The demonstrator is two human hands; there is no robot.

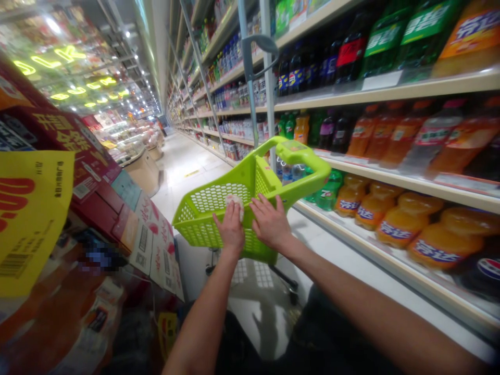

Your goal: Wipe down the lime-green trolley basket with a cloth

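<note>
Plainly, both hands are on a lime-green basket (199,221) that stands tilted in a supermarket aisle, its perforated walls facing the camera and its thick handle (308,156) rising to the right. The left hand (231,229) is curled over a small whitish cloth (235,201), its fingers pinching the wad against the basket's near rim; only the top of the cloth shows above the knuckles. The right hand (269,224) lies just beside it, fingers stretched out and slightly spread, resting on the same rim where the wall meets the handle's base; it grips nothing that can be made out. The two hands are near each other but do not touch.

Under the basket a dark frame with a wheel (291,291) stands on the pale floor (187,161); the basket's shadow falls beside it. To the right run long shelves (410,182); orange bottles (390,226) lie in a row on a lower level, green bottles (386,36) and dark bottles (297,73) stand higher up. A grey pole (253,99) rises behind the basket against the shelving. To the left, stacked red boxes (78,151) lean into view, with a yellow sign (33,219) in front of them; the print on it is too blurred to read.
</note>
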